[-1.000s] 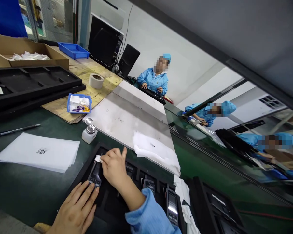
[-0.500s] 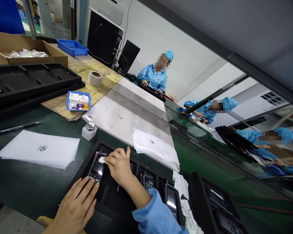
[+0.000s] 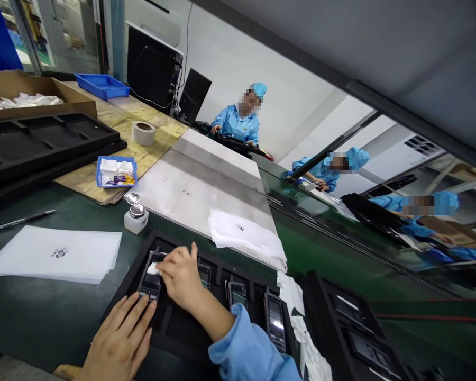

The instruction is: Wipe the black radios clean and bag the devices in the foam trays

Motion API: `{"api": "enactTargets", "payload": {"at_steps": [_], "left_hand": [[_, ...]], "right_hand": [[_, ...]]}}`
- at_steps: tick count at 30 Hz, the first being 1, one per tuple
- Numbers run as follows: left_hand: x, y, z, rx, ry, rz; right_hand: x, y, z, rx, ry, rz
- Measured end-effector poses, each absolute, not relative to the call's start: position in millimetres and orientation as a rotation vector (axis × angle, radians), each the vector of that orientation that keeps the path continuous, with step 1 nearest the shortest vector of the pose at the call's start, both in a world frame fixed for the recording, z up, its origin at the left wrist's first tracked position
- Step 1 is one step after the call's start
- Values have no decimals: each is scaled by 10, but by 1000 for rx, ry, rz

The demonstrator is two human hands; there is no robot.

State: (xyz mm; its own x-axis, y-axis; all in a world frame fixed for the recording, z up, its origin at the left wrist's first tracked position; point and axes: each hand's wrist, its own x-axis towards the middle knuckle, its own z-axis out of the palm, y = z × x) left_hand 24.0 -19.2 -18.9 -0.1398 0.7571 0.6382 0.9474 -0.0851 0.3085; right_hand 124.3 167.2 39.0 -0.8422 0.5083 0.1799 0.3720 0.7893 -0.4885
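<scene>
A black foam tray (image 3: 131,275) lies on the green bench in front of me, with several small black devices set in its slots. My right hand (image 3: 180,275) pinches a small white wipe (image 3: 153,269) against the screen of the leftmost device (image 3: 150,281). My left hand (image 3: 121,338) lies flat with fingers stretched out, its fingertips on the near end of that device. Two more devices (image 3: 274,319) stand in slots to the right.
A small white dispenser bottle (image 3: 135,214) stands behind the tray. White sheets (image 3: 55,253) lie at left, more sheets (image 3: 244,235) on a metal plate (image 3: 182,185). A pen (image 3: 18,221), a blue parts bin (image 3: 116,172), tape roll (image 3: 143,132) and empty black trays (image 3: 43,140) sit beyond. Other workers in blue sit farther along.
My right hand has slid the wipe a little down the device's screen. My left hand has stayed on the device's near end. The view has shifted slightly.
</scene>
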Motion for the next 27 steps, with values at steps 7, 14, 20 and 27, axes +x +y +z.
{"api": "enactTargets", "payload": {"at_steps": [7, 14, 20, 27], "left_hand": [[187, -211, -223, -1925, -1876, -950], [139, -240, -267, -1940, -1852, -851], [419, -123, -161, -2073, -1711, -908], [1003, 314, -19, -2193, -1559, -898]], "right_hand": [[1284, 1651, 411, -821, -2666, 615], [1636, 1549, 481, -683, -2660, 757], [2394, 2025, 595, -1103, -2222, 634], [2082, 2056, 450, -1135, -2444, 556]]}}
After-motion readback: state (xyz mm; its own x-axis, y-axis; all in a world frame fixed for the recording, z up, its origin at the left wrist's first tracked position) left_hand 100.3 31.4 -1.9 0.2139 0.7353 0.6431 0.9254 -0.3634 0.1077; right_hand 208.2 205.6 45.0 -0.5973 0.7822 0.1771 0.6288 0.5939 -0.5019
